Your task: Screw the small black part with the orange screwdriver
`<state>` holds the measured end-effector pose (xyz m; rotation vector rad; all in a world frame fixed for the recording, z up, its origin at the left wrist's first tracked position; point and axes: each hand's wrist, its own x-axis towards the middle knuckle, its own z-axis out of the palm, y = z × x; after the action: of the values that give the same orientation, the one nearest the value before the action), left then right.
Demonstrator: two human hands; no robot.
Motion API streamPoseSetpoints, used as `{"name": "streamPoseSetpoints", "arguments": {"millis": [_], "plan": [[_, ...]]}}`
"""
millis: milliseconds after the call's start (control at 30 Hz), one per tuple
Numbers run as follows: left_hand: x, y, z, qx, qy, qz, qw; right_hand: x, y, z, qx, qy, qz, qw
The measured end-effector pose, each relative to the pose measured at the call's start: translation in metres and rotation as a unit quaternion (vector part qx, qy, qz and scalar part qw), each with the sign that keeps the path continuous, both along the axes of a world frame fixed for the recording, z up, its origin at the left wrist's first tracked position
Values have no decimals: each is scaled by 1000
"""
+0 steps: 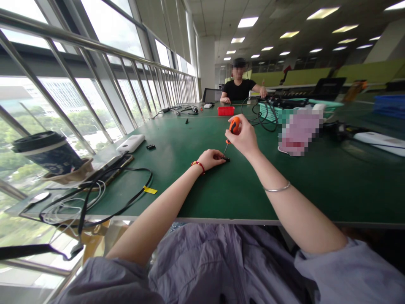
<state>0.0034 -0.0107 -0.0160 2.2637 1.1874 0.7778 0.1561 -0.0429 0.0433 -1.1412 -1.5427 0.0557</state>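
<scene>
My right hand (243, 136) is closed around the orange and black handle of a screwdriver (234, 125). Its thin metal shaft slants down to a small black part (225, 159) on the green table. My left hand (212, 159), with a red beaded bracelet at the wrist, pinches that black part against the tabletop. The screwdriver's tip meets the part or is just above it; which of the two I cannot tell. Much of the part is hidden under my left fingers.
The green table (186, 181) holds a paper cup (50, 154), cables (126, 207), a white power bank (130, 144) and a small black piece (151, 147) at left. Farther back are a red tray (225, 111) and a teal basket (268, 113). A person (239, 88) sits opposite.
</scene>
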Motion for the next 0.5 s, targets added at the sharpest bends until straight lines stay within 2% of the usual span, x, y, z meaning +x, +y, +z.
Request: {"name": "streamPoseSetpoints", "arguments": {"millis": [100,233,500], "plan": [[0,-1,1,-3,6,-3,1000,0,-2,0,-8,-1,-5,1000],[0,-1,2,-3,12,-3,1000,0,-3,1,-20,0,-48,999],[0,-1,1,0,5,-3,1000,0,-2,1,-6,-10,-15,1000]]}}
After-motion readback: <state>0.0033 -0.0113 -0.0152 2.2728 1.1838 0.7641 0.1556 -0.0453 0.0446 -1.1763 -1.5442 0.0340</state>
